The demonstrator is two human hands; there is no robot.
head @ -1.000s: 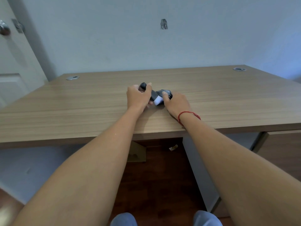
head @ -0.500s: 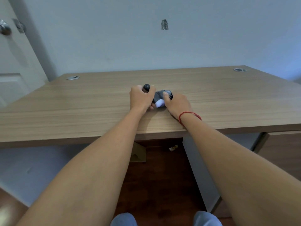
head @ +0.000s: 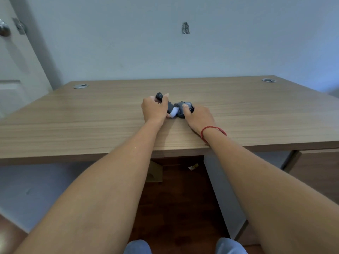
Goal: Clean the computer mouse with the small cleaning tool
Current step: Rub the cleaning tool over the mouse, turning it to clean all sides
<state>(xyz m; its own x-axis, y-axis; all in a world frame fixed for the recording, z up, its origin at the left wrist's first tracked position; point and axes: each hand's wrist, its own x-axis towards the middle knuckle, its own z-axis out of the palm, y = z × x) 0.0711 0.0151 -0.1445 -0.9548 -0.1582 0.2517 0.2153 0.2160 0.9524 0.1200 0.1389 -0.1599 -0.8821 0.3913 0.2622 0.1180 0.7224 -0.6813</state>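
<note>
A dark grey computer mouse [head: 180,108] lies on the wooden desk [head: 91,114], partly covered by my right hand [head: 199,116], which grips it from the right with a finger over its top. My left hand [head: 154,109] is closed around the small cleaning tool [head: 171,109], a dark handle with a rounded black end sticking up past my thumb and a white tip. The white tip presses against the left side of the mouse.
Two round metal cable grommets sit at the desk's far corners [head: 80,86] [head: 269,80]. A wall stands just behind the desk, and a door with a knob [head: 3,30] is at the far left. A cabinet [head: 319,173] is under the desk at the right.
My left hand and the tool have shifted slightly to the right, bringing the white tip closer against the mouse. My right hand has stayed on the mouse.
</note>
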